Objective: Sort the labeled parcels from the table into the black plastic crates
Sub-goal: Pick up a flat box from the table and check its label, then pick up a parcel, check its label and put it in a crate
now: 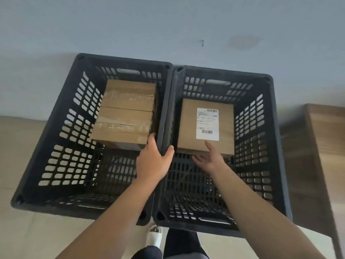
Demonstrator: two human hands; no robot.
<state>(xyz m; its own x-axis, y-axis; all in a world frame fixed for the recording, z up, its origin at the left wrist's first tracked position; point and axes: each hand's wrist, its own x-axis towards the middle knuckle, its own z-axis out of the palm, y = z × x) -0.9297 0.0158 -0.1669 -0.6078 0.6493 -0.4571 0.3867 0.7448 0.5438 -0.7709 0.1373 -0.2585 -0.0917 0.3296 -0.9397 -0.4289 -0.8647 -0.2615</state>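
Nearest the camera, two bare forearms reach forward over a pair of black plastic crates standing side by side on the floor, with dark trouser legs and a white shoe [155, 235] just below. The left hand [152, 159] makes its grip on the touching rims where the two crates meet, its fingers curled over into the left crate [46, 139] and its thumb hooked over on the right crate's side. The right hand [209, 158] is inside the right crate [276, 146], fingers spread and relaxed, holding nothing; its fingertips are at the near edge of the labeled parcel [205, 126], though whether they touch it I cannot tell. That parcel lies flat on the crate floor with its white shipping label [207, 124] facing up. In the left crate a brown taped parcel [125, 111] lies toward the far end, no label showing. A wooden desk [324, 146] stands at the right edge.
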